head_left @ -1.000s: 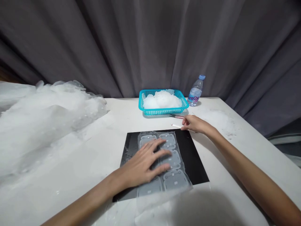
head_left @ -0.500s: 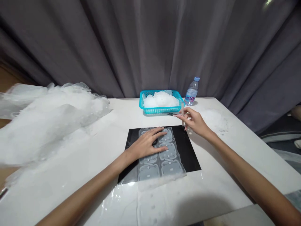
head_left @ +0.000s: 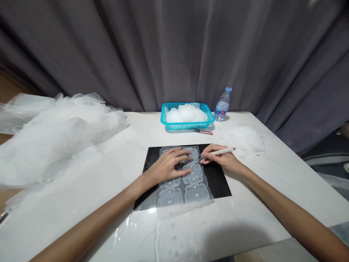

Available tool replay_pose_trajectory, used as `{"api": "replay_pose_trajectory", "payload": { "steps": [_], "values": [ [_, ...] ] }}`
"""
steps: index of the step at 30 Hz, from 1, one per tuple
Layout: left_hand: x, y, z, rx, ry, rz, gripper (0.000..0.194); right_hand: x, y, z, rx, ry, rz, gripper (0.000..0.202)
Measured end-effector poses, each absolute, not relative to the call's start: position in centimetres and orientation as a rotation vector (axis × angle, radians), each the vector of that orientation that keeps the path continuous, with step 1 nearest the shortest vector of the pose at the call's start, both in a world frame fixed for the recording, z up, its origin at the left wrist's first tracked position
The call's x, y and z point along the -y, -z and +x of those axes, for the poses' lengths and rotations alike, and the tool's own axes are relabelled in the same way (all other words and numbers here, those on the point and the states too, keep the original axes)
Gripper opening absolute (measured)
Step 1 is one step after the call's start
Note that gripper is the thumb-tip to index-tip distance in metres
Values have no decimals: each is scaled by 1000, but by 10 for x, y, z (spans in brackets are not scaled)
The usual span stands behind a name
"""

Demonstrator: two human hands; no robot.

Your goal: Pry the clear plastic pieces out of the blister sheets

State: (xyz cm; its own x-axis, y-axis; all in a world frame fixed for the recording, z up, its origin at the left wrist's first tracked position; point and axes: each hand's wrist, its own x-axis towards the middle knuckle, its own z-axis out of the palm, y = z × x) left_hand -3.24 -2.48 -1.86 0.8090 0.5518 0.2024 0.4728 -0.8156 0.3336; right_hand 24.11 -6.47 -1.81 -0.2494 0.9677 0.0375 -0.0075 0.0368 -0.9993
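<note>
My left hand (head_left: 171, 163) lies flat with its fingers spread on a clear plastic sheet (head_left: 196, 193) of rounded, moulded shapes. Under the sheet is a black mat (head_left: 219, 182). A white pen-like tool (head_left: 222, 151) is gripped in my right hand (head_left: 218, 157), its dark tip near the sheet's upper right edge. The sheet's lower part runs past the mat onto the white table. Beyond the mat lies a pair of small tweezers or snips (head_left: 204, 132), with pinkish handles, beside the basket.
A turquoise basket (head_left: 185, 126) with translucent white pieces stands at the back, a water bottle (head_left: 222, 105) to its right. A large heap of clear plastic (head_left: 62, 138) covers the left side. Small white scraps (head_left: 248, 140) lie at the right.
My right hand has moved down and left from near the basket to the sheet's edge, with the white tool now tilted in its grip. My left hand has stayed on the sheet.
</note>
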Motion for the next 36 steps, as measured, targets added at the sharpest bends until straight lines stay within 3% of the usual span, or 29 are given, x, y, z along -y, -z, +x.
{"api": "replay_pose_trajectory", "payload": {
  "steps": [3, 12, 36],
  "values": [
    [25, 20, -32, -800, -443, 2675, 52, 71, 17, 240, 1501, -1378, -1058, 27],
    [26, 20, -29, -941, -402, 2613, 66, 59, 10, 241, 2019, -1102, -1042, 18],
    [24, 18, -27, -922, -338, 2718, 70, 57, 19, 239, 2125, -990, -933, 17]
  ]
}}
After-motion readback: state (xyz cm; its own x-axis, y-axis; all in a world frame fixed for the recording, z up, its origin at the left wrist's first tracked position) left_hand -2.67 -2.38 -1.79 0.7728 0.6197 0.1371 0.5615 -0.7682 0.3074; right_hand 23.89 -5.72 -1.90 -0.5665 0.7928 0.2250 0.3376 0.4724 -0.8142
